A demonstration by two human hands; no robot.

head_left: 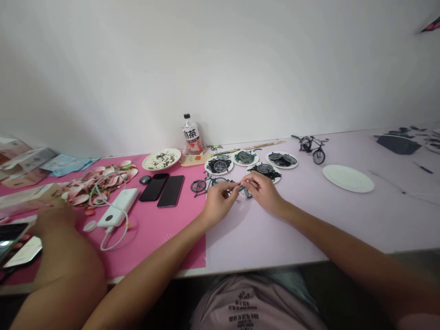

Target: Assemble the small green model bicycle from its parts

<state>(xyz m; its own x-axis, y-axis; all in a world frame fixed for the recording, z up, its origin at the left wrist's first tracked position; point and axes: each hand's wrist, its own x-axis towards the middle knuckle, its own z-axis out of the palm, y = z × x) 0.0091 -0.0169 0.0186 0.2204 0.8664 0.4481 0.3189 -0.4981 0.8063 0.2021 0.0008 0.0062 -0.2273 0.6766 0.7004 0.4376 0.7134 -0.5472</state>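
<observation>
Near the middle of the table, my left hand point(220, 198) and my right hand point(263, 191) meet fingertip to fingertip. Both pinch a small dark part point(241, 187), mostly hidden by the fingers. Just behind the left hand a small model bicycle point(201, 185) stands on the pink mat. White plates with dark wheels and bicycle parts lie beyond the hands: one at the left point(219, 165), one in the middle point(245, 157), one at the right point(282, 160), and one point(265, 170) right behind my right hand. Another model bicycle point(312, 149) stands further right.
A bare white plate point(348, 178) lies at the right. Left are two phones point(171, 191), a power bank point(118, 207) with cable, pink petals point(85, 185), a bowl point(161, 159) and a bottle point(192, 136). Another person's arm point(65, 256) reaches in at the far left.
</observation>
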